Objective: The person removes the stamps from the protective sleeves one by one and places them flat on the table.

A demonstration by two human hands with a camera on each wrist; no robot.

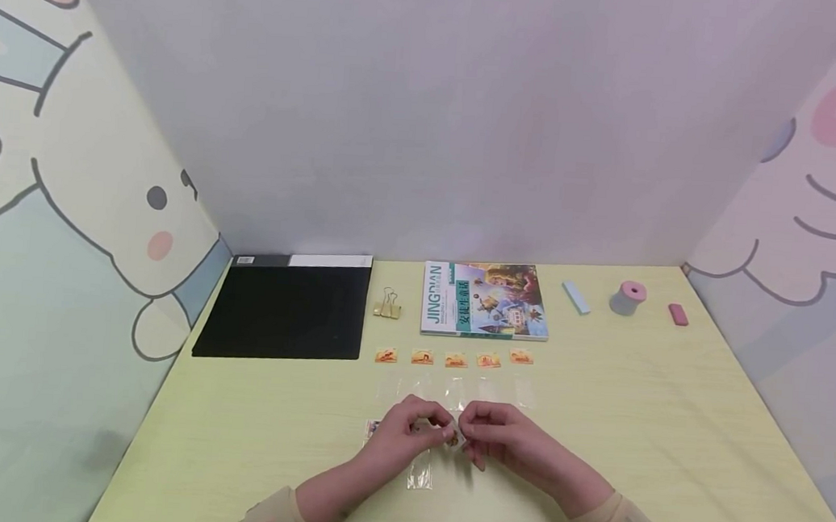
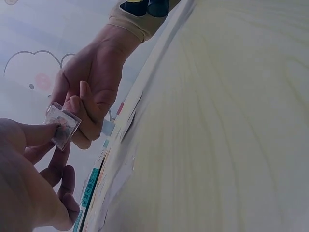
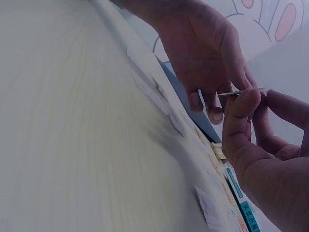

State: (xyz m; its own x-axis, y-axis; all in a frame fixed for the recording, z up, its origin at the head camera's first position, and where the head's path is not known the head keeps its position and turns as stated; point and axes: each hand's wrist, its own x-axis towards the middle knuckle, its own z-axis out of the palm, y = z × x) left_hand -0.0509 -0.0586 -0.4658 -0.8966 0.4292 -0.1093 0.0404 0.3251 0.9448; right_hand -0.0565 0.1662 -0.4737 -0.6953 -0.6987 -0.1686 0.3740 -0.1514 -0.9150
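Observation:
My left hand (image 1: 400,436) pinches a small clear plastic sleeve (image 1: 455,438) with a little printed picture in it, thumb on its face in the left wrist view. My right hand (image 1: 517,444) pinches the opposite edge with thumb and fingertips. Seen edge-on in the right wrist view, the sleeve (image 3: 241,92) is thin and held above the table. Beneath the left hand lie an empty-looking clear sleeve (image 1: 420,473) and a printed piece (image 1: 372,428), mostly covered by that hand. Ahead of the hands is a row of clear sleeves (image 1: 485,391), with several small orange picture cards (image 1: 456,360) beyond.
At the back stand a black board (image 1: 284,308), a gold binder clip (image 1: 388,306) and a picture book (image 1: 486,300). Farther right are a light blue stick-shaped thing (image 1: 576,297), a spool with a pink top (image 1: 628,298) and a dark pink block (image 1: 678,314). Walls border the table.

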